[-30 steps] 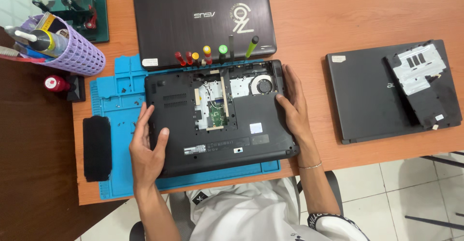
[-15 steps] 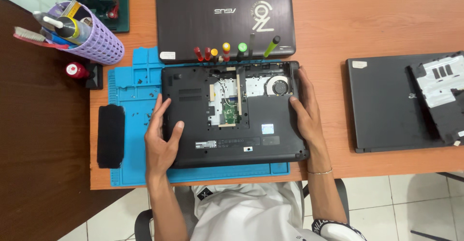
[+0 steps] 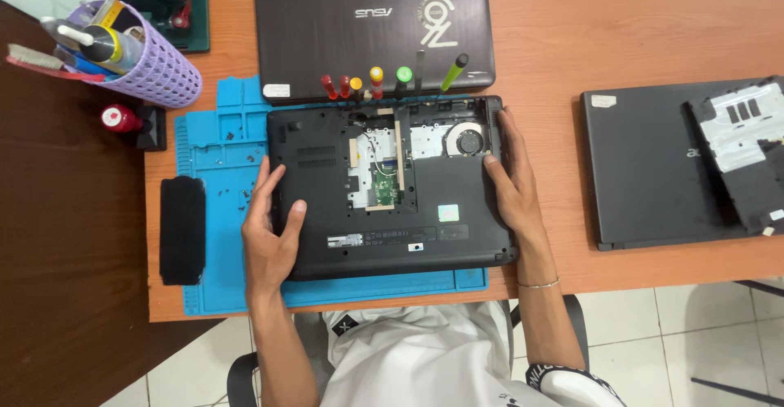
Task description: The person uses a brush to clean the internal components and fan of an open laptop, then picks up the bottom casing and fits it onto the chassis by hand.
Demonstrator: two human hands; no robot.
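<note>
A black laptop [image 3: 445,235] lies upside down on a blue work mat [image 3: 216,162], its back cover off so the board and round fan show. My left hand [image 3: 269,231] grips its left edge, thumb on top. On the right edge rests my right hand [image 3: 510,182], fingers along the side. Several screwdrivers with coloured handles [image 3: 376,80] lie just behind the laptop.
A second closed black laptop [image 3: 371,23] lies behind. A third dark laptop [image 3: 645,170] with a loose cover panel [image 3: 739,150] on it is at right. A purple tool basket [image 3: 147,56], a small red-capped bottle [image 3: 122,119] and a black battery [image 3: 181,229] are at left.
The view has shifted, so everything sits further right in the picture. Both hands stay on the laptop's sides; the laptop now lies square on the mat.
</note>
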